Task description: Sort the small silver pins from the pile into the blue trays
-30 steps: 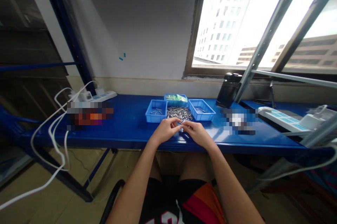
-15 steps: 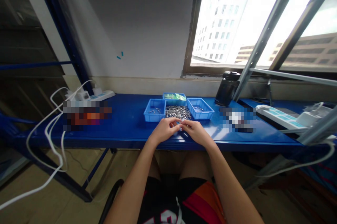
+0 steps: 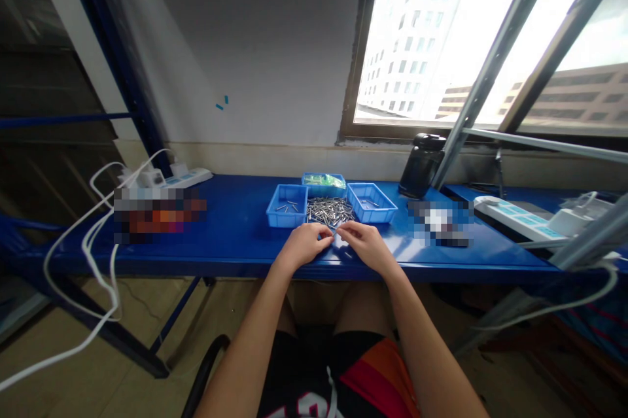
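Note:
My left hand [image 3: 307, 243] and my right hand [image 3: 363, 241] face each other just above the front of the table. Thumb and fingers are pinched together on both, with the fingertips almost meeting. Something small and thin shows between the tips, too tiny to name. Right behind my hands lies a heap of small shiny metal pins or screws [image 3: 330, 210]. A blue bin [image 3: 279, 215] on the left holds a few of these pieces. Another blue bin [image 3: 373, 214] on the right also has a few inside.
Behind the heap, a third blue bin [image 3: 307, 186] holds a green plastic bag [image 3: 326, 180]. A black jug [image 3: 419, 166] stands at the back right of the blue table [image 3: 235, 222]. Power strips [image 3: 520, 218] with white cables lie at both sides. Two blurred patches cover other items.
My hands have drawn slightly apart, opening a small gap between the fingertips. The bins and the heap stay as they were; the view has shifted a little.

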The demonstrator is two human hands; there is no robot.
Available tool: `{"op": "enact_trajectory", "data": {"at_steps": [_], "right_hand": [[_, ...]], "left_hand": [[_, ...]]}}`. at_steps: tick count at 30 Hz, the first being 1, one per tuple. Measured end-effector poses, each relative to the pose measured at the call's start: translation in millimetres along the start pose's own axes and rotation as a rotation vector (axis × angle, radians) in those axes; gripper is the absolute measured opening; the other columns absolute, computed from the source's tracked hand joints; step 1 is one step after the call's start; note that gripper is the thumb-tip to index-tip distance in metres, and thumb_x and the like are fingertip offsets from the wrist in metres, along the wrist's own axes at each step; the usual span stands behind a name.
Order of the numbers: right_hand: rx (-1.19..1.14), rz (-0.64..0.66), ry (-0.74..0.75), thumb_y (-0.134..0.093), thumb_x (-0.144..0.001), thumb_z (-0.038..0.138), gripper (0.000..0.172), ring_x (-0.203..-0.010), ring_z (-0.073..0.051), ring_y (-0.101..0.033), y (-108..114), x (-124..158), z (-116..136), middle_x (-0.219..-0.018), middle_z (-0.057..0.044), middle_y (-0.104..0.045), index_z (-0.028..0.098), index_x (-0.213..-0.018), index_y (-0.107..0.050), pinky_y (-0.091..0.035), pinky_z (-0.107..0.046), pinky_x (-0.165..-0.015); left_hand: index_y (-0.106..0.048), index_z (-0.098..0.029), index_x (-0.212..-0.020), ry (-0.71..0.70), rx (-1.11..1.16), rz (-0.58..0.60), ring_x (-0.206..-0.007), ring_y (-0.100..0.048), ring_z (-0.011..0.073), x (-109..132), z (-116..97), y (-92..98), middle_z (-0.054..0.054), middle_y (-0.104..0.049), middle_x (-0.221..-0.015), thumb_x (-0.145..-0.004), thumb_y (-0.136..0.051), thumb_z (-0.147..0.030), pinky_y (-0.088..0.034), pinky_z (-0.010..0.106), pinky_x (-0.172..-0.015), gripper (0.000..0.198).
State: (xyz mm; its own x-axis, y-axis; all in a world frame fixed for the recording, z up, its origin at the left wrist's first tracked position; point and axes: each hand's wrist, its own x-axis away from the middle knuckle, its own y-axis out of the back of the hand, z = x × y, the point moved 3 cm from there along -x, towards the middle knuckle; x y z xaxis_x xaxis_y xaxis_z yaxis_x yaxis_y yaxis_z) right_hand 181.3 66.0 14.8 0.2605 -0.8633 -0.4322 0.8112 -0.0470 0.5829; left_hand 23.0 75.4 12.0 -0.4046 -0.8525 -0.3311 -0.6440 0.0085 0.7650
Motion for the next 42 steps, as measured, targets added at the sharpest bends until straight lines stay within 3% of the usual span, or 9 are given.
{"op": "enact_trajectory", "data": {"at_steps": [5,13,19,28,33,39,42], "right_hand": [[-0.005,-0.009,-0.01,-0.049,-0.081,0.038,0.026,-0.065,-0.016,-0.057,0.6,-0.8,-1.8,-0.068,-0.002,-0.065,0.018,-0.082,-0.066,-0.043,-0.025,-0.061],[-0.003,0.037,-0.025,-0.051,-0.08,0.035,0.023,-0.068,-0.016,-0.058,-3.8,-3.2,-5.6,-0.073,-0.002,-0.067,0.018,-0.081,-0.066,-0.044,-0.024,-0.063],[0.005,0.059,-0.007,-0.05,-0.08,0.036,0.025,-0.065,-0.015,-0.058,-6.4,-3.7,-7.1,-0.072,-0.002,-0.066,0.018,-0.081,-0.066,-0.044,-0.024,-0.06],[0.047,0.096,0.033,-0.049,-0.08,0.031,0.021,-0.059,-0.013,-0.053,-7.7,-4.7,-9.4,-0.062,0.001,-0.06,0.017,-0.075,-0.063,-0.04,-0.022,-0.057],[0.036,0.098,0.015,-0.049,-0.08,0.033,0.022,-0.06,-0.013,-0.052,-8.0,-4.2,-9.7,-0.064,0.0,-0.061,0.017,-0.079,-0.064,-0.04,-0.022,-0.057],[-0.025,0.021,-0.01,-0.05,-0.081,0.037,0.024,-0.066,-0.015,-0.056,-3.8,-2.7,-7.3,-0.072,-0.001,-0.065,0.018,-0.082,-0.065,-0.042,-0.023,-0.062],[-0.052,-0.032,-0.014,-0.05,-0.081,0.039,0.025,-0.067,-0.015,-0.057,-0.3,-1.6,-6.6,-0.071,-0.002,-0.065,0.018,-0.084,-0.064,-0.043,-0.024,-0.063]], "left_hand": [[-0.062,-0.018,-0.079,0.066,0.107,-0.078,-0.069,-0.058,0.0155,0.3,-1.8,3.6,0.002,-0.065,-0.074,-0.075,-0.052,-0.031,-0.041,0.023,-0.06,0.017],[-0.059,-0.017,-0.077,0.052,0.191,-0.172,-0.067,-0.055,0.0138,0.1,0.5,6.8,0.001,-0.062,-0.072,-0.076,-0.051,-0.028,-0.042,0.024,-0.062,0.014],[-0.063,-0.016,-0.081,0.048,0.19,-0.159,-0.067,-0.055,0.014,1.6,-2.6,8.2,0.002,-0.063,-0.071,-0.077,-0.051,-0.031,-0.042,0.024,-0.063,0.019],[-0.066,-0.017,-0.096,-0.069,0.247,-0.047,-0.063,-0.052,0.0121,5.1,-7.6,4.6,0.001,-0.061,-0.072,-0.076,-0.055,-0.037,-0.042,0.022,-0.06,0.03],[-0.066,-0.017,-0.09,-0.07,0.237,-0.063,-0.063,-0.052,0.0123,4.6,-9.1,6.5,0.001,-0.061,-0.07,-0.076,-0.055,-0.038,-0.042,0.022,-0.059,0.027],[-0.063,-0.017,-0.081,0.027,0.178,-0.202,-0.066,-0.056,0.0136,1.6,0.7,7.2,0.001,-0.063,-0.071,-0.079,-0.051,-0.033,-0.041,0.023,-0.062,0.021],[-0.063,-0.018,-0.08,0.056,0.072,-0.16,-0.062,-0.055,0.0136,1.7,2.1,5.2,0.0,-0.062,-0.067,-0.077,-0.051,-0.033,-0.039,0.023,-0.058,0.019]]}}
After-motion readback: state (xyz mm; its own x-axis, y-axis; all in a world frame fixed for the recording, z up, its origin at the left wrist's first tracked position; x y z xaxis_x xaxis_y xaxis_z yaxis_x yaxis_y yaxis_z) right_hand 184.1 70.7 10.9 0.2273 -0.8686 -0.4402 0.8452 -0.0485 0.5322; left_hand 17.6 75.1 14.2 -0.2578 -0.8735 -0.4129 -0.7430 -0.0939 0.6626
